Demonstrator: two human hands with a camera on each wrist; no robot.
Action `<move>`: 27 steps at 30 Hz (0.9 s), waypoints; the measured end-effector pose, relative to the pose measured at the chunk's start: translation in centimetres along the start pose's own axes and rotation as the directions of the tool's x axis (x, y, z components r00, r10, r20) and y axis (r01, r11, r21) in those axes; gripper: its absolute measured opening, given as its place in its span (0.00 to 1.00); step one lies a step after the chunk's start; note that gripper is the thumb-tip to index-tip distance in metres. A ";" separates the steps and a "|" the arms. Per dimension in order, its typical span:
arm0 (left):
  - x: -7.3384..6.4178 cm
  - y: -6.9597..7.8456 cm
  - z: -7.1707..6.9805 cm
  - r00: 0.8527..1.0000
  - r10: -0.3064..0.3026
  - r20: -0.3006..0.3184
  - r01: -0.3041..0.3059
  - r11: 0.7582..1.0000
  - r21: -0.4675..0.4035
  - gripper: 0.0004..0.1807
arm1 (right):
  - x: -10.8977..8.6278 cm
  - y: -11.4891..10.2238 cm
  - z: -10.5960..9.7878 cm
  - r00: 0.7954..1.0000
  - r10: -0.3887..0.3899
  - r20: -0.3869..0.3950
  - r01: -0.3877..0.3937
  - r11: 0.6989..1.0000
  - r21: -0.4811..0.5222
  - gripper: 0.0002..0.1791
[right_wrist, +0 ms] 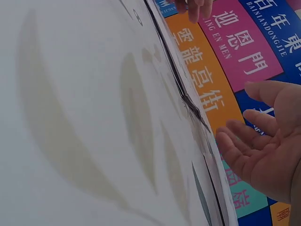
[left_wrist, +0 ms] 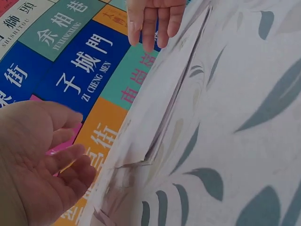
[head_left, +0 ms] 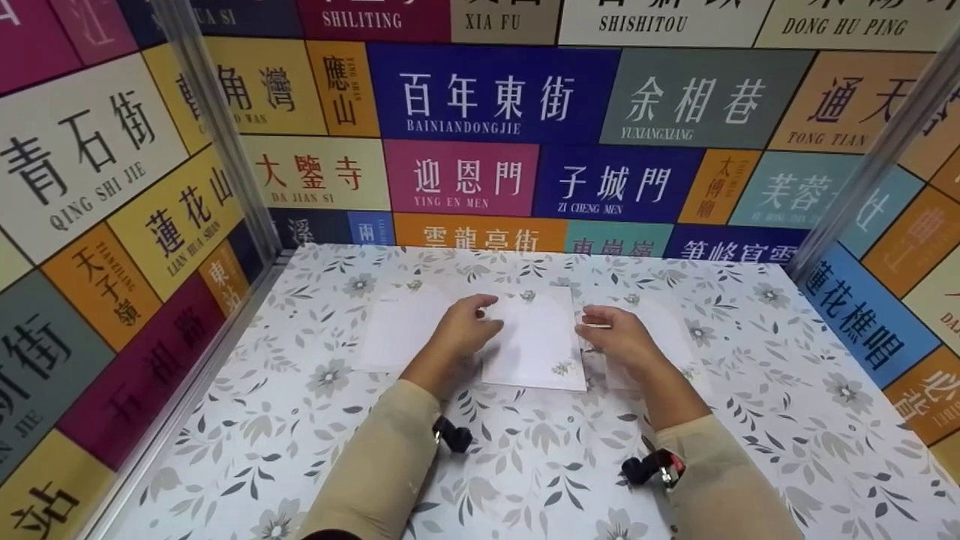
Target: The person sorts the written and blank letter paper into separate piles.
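Observation:
Three white sheets or thin stacks of paper with small floral prints lie side by side on the table. My left hand is at the left edge of the middle paper, its fingers loosely bent and holding nothing. On the opposite side my right hand hovers between the middle paper and the right paper, also with nothing in its grasp. Part of the right paper is hidden by that hand and wrist. Beyond my left hand lies the left paper. From the left wrist, the white paper shows a layered edge.
A floral-patterned cloth covers the table. Upright panels with coloured place-name signs enclose the back and sides, joined by metal corner posts. A small black device is strapped at each wrist.

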State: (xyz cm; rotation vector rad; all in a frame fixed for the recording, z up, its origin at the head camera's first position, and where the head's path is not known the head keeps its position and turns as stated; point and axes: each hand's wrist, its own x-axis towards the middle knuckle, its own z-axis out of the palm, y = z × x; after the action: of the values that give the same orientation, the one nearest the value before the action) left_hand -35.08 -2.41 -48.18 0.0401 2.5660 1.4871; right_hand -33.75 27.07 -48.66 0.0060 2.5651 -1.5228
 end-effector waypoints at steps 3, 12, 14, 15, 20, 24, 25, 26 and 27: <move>0.0 -0.6 0.1 0.995 0.067 0.067 -0.072 0.994 0.076 0.35 | -0.2 0.0 0.1 0.998 0.015 0.053 -0.010 0.995 -0.098 0.40; -0.6 -1.5 0.0 0.956 0.102 0.274 -0.188 0.933 0.308 0.52 | -0.7 0.2 0.3 0.974 -0.012 0.226 0.089 0.938 -0.334 0.51; -0.9 -1.5 0.0 0.948 0.083 0.308 -0.192 0.920 0.342 0.55 | -0.8 0.1 0.3 0.966 -0.014 0.259 0.110 0.926 -0.362 0.52; -1.0 -1.5 0.1 0.944 0.076 0.321 -0.196 0.912 0.360 0.56 | -0.9 0.0 0.3 0.963 -0.011 0.270 0.116 0.919 -0.377 0.52; -1.3 -1.6 0.3 0.935 0.073 0.346 -0.232 0.865 0.445 0.55 | -1.1 -0.2 0.4 0.954 0.003 0.300 0.139 0.882 -0.450 0.52; -1.5 -1.8 0.4 0.938 0.070 0.341 -0.238 0.844 0.481 0.52 | -1.1 -0.1 0.6 0.953 0.011 0.302 0.149 0.853 -0.500 0.52; -1.5 -1.8 0.5 0.938 0.070 0.339 -0.238 0.842 0.484 0.52 | -1.1 -0.1 0.6 0.953 0.008 0.302 0.154 0.847 -0.508 0.51; -1.5 -1.8 0.5 0.938 0.070 0.339 -0.239 0.839 0.489 0.52 | -1.1 -0.1 0.7 0.954 0.009 0.300 0.155 0.842 -0.517 0.51; -1.5 -1.8 0.5 0.938 0.069 0.339 -0.240 0.836 0.493 0.52 | -1.1 -0.1 0.7 0.954 0.007 0.300 0.159 0.835 -0.526 0.52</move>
State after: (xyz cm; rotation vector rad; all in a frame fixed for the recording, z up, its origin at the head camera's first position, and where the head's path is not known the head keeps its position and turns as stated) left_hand -33.45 -3.08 -49.75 0.5243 2.6590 0.6837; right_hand -32.59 26.50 -48.78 -0.3654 2.6687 -0.6827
